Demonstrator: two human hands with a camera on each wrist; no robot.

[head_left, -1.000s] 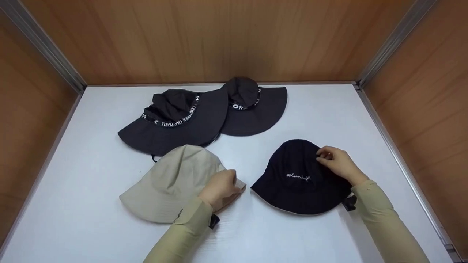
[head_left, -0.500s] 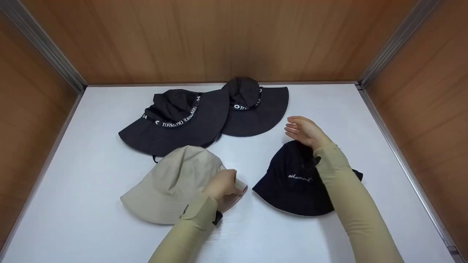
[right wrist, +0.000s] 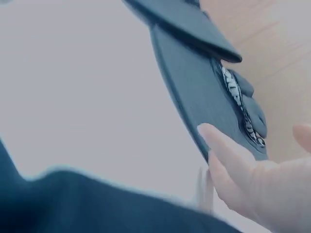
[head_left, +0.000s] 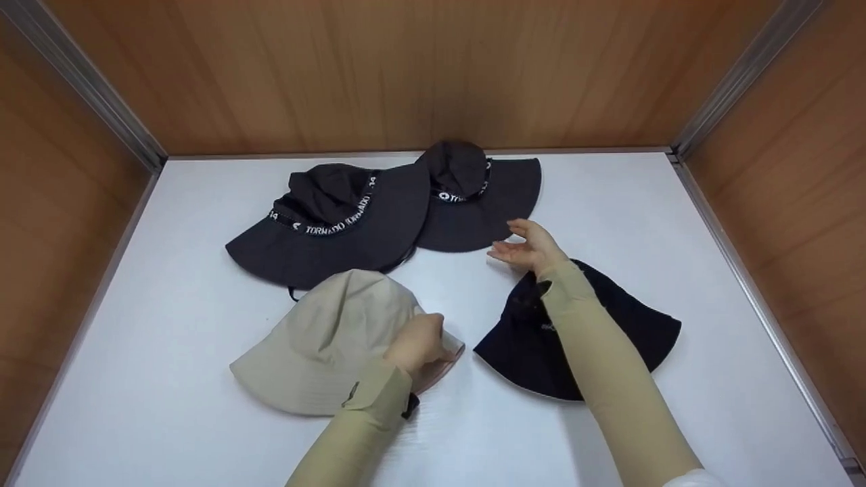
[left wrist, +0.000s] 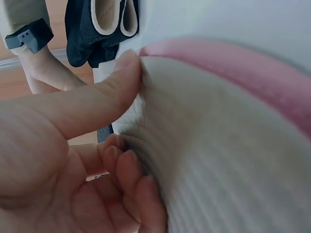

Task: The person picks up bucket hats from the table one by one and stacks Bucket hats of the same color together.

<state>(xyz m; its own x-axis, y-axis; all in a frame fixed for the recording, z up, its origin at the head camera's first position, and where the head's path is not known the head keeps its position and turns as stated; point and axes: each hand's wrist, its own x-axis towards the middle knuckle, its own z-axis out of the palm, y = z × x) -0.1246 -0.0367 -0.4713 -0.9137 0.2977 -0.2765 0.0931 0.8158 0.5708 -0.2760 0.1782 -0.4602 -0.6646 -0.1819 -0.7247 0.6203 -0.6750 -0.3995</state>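
Note:
A beige bucket hat sits crown up at the front left of the table. My left hand pinches its brim on the right side; the left wrist view shows the thumb on the quilted brim and a pink underside. To the right is a navy bucket hat, its lettering mostly covered by my right forearm. Beyond its crown my right hand hovers with fingers spread, holding nothing. Its fingertips are near the brim of a dark bucket hat with a lettered band; whether they touch it I cannot tell.
A second dark bucket hat with a lettered band overlaps the first at the back left. Wooden panels enclose the white table at the back and both sides.
My right hand has let go of the navy hat's crown and moved left and away from me, toward the dark hats. My left hand keeps its hold on the beige brim.

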